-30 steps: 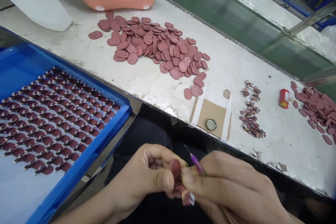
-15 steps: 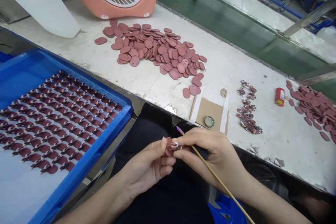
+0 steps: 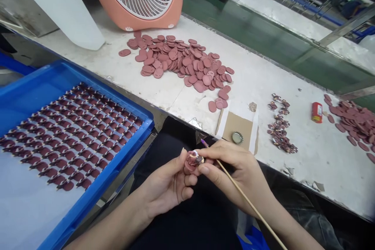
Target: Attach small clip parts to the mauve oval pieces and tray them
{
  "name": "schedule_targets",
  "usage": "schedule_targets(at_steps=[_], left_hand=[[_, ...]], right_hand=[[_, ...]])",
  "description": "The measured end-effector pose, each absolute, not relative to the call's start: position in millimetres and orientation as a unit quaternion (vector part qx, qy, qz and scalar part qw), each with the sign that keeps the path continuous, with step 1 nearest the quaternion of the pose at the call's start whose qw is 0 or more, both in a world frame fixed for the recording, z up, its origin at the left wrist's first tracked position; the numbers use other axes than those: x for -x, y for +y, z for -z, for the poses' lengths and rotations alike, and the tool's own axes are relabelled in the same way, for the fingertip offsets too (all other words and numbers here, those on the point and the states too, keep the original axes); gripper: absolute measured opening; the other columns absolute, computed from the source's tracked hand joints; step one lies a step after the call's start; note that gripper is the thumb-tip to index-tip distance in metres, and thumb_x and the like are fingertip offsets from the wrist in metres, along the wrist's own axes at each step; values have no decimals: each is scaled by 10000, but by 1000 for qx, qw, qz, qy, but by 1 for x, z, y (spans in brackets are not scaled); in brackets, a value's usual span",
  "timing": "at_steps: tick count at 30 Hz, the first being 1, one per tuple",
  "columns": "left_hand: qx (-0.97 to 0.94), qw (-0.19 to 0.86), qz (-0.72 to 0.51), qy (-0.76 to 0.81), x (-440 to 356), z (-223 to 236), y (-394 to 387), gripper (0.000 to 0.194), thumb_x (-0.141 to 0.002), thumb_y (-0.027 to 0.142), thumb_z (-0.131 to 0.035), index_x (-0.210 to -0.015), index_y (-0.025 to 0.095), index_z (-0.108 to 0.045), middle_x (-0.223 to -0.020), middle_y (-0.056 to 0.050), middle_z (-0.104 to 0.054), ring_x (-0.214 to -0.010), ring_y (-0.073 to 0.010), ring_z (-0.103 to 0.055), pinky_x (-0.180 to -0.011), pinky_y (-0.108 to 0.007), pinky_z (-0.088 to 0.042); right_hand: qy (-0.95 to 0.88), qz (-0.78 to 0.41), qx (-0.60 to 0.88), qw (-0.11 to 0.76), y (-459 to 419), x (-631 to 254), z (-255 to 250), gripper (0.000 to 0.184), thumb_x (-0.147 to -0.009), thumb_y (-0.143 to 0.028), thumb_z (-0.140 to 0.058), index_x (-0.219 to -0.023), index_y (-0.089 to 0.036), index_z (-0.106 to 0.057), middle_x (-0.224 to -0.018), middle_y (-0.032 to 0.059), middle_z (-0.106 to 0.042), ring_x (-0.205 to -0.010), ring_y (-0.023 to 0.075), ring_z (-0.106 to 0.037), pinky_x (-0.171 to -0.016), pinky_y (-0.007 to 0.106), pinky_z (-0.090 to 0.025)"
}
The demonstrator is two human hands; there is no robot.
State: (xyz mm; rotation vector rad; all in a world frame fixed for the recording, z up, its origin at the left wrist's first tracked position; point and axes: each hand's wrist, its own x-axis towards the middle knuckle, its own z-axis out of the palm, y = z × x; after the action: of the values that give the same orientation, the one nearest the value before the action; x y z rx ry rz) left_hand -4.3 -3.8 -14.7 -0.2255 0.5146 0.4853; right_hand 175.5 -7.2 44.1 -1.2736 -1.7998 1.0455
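Between the thumb and fingers of my left hand [image 3: 166, 181] is an oval reddish-brown disc [image 3: 190, 168]. A small figurine [image 3: 193, 155], dark red with white and yellowish parts, sits against the disc's face. My right hand [image 3: 237, 168] pinches the figurine's right side with thumb and index finger. A thin wooden stick [image 3: 249, 202] with a purple tip is also tucked in my right hand, slanting down to the right. Where exactly disc and figurine touch is partly hidden by my fingertips. Both hands are over my dark-clothed lap.
At left, a blue tray [image 3: 148, 123] holds rows of finished-looking pieces on white sheeting. Loose discs [image 3: 187, 62] lie piled below an orange fan [image 3: 172, 15]. A bottle cap [image 3: 237, 137] rests on cardboard [image 3: 246, 125]. Rightward are small figurines [image 3: 281, 133], a red container [image 3: 316, 112] and more discs [image 3: 356, 119].
The head view has shifted, so the table and tray appear lower and farther right. The figurine at my fingertips is turned and shows more of itself. Both hands keep their grips.
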Motion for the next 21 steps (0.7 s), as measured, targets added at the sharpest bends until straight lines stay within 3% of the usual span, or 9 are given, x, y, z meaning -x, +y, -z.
schedule_targets(at_steps=[5, 10, 17, 21], left_hand=[[97, 931, -250, 248, 6, 16, -4, 386, -970, 333, -530, -868, 17, -728, -664, -61, -744, -534, -93, -700, -475, -175, -594], [62, 932, -266, 240, 6, 11, -2, 280, -728, 348, -823, -768, 81, -748, -665, -29, -743, -532, -77, -689, -486, -136, -580], [14, 917, -270, 293, 4, 1, 1, 292, -603, 359, -896, -708, 125, -757, -667, -8, -747, -522, -59, -677, -479, -109, -560], [6, 905, -281, 318, 2, -1, 1, 257, -614, 346, -890, -708, 145, -761, -673, 7, -742, -545, -52, -678, -497, -98, -559]], right_hand=[[-668, -452, 480, 344, -6, -172, -47, 148, -939, -254, -647, -1056, -244, -737, -829, 4, -685, -767, 112, -634, -698, 193, -500], [-673, -418, 493, 360, -6, -174, -50, 140, -934, -256, -654, -1044, -230, -736, -870, 23, -710, -792, 135, -655, -710, 219, -518], [-670, -423, 495, 357, 0, -176, -55, 88, -905, -226, -692, -967, -239, -753, -884, 13, -729, -821, 143, -673, -730, 218, -546], [-657, -436, 507, 349, 4, -175, -57, 66, -903, -212, -699, -935, -238, -751, -880, -10, -744, -789, 112, -686, -710, 172, -545]])
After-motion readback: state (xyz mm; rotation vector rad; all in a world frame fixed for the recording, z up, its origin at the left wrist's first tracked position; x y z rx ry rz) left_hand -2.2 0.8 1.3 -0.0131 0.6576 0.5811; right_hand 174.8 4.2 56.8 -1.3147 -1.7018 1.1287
